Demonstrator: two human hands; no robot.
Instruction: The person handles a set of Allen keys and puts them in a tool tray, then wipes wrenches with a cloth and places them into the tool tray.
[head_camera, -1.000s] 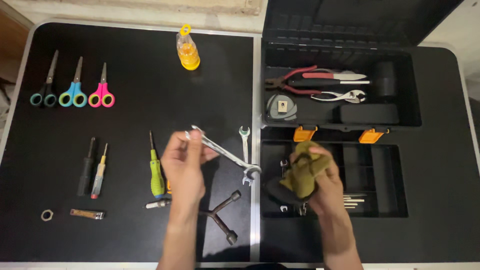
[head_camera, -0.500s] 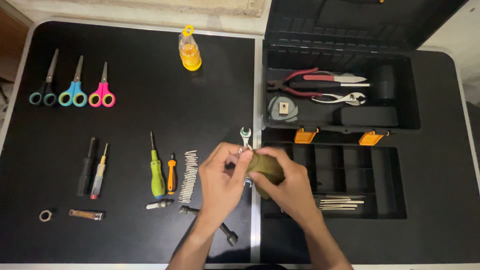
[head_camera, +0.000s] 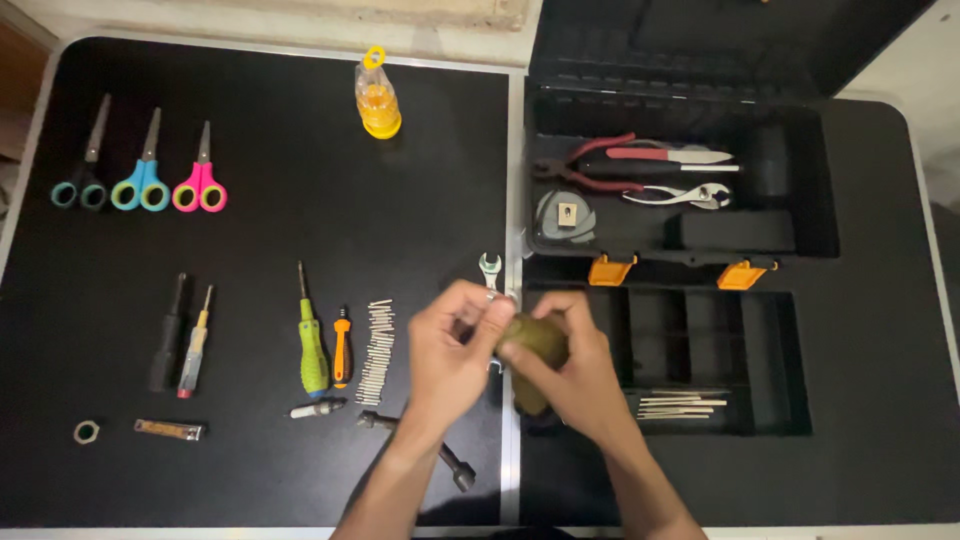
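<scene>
Pinching a small steel wrench in my left hand, I close my right hand around an olive cloth pressed against it. Only the wrench's shiny tip shows, at twelve o'clock from my left grip; its long axis is hidden. Both hands meet above the black table; the cloth is soft and crumpled.

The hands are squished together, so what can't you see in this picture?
Head view:
- Wrench: almost wholly covered by the left hand, right hand and olive cloth.
- Cross wrench: its middle is under the left forearm.
- Toolbox: lid cut off by the top edge.
- Row of bits: tips too small to tell.
</scene>
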